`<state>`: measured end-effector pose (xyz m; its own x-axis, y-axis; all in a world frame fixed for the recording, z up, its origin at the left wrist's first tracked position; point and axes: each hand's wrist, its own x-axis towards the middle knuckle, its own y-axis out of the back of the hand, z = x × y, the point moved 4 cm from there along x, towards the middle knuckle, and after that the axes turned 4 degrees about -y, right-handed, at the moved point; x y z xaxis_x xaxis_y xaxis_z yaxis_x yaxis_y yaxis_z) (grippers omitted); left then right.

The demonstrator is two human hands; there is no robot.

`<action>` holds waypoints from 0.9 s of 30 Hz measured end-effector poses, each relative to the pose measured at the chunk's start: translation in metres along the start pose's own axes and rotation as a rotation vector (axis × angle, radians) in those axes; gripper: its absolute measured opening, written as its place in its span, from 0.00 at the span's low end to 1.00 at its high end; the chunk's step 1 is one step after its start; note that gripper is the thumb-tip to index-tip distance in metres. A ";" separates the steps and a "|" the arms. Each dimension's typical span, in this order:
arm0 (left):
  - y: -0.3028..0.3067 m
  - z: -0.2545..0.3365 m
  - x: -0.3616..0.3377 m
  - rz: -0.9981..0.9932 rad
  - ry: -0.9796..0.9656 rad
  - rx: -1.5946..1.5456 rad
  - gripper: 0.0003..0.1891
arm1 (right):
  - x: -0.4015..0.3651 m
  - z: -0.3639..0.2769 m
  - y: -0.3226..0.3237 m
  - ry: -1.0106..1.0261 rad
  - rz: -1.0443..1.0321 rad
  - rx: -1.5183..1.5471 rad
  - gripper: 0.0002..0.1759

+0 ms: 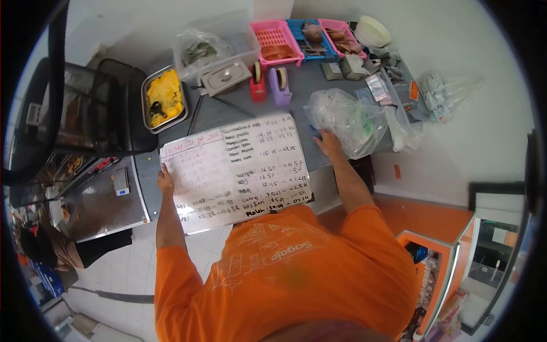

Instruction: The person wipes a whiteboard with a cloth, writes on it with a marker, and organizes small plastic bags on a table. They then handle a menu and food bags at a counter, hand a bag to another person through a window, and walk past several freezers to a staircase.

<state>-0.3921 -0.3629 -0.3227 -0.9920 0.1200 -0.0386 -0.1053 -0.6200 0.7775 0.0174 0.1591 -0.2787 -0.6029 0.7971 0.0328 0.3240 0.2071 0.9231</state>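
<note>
A whiteboard (236, 176) covered in handwritten names and times leans tilted in front of my body, across the counter's front edge. My left hand (165, 179) grips its left edge, thumb on the face and the other fingers mostly hidden behind. Beyond the board's right edge, my right hand (329, 143) reaches over the grey counter (222, 117) with fingers apart and nothing in them. Close to those fingertips lies a clear plastic bag (347, 122) with crumpled, partly green contents.
Along the back stand a pink basket (276, 43), a blue basket (312, 40), a red tape dispenser (257, 85) and a purple one (280, 88). A metal tray of yellow food (165, 98) sits left. Another person (62, 242) is at far left.
</note>
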 end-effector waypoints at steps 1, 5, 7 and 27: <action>0.001 0.005 0.001 0.006 -0.037 0.033 0.42 | -0.007 -0.018 0.006 0.172 0.019 -0.018 0.15; 0.020 0.025 -0.023 -0.123 0.063 0.148 0.40 | -0.062 -0.104 0.121 0.518 0.695 -0.366 0.17; 0.034 0.043 -0.042 0.105 0.067 0.371 0.36 | -0.054 -0.082 0.133 0.229 0.781 -0.447 0.17; 0.082 0.461 -0.232 -0.333 -1.119 -0.796 0.33 | -0.225 -0.237 0.249 0.936 0.292 -0.173 0.05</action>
<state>-0.1384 -0.0847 0.0394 -0.3744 0.6550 0.6563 -0.7037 -0.6616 0.2588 0.0609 -0.1035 0.0346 -0.8726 0.0195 0.4880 0.4857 -0.0706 0.8713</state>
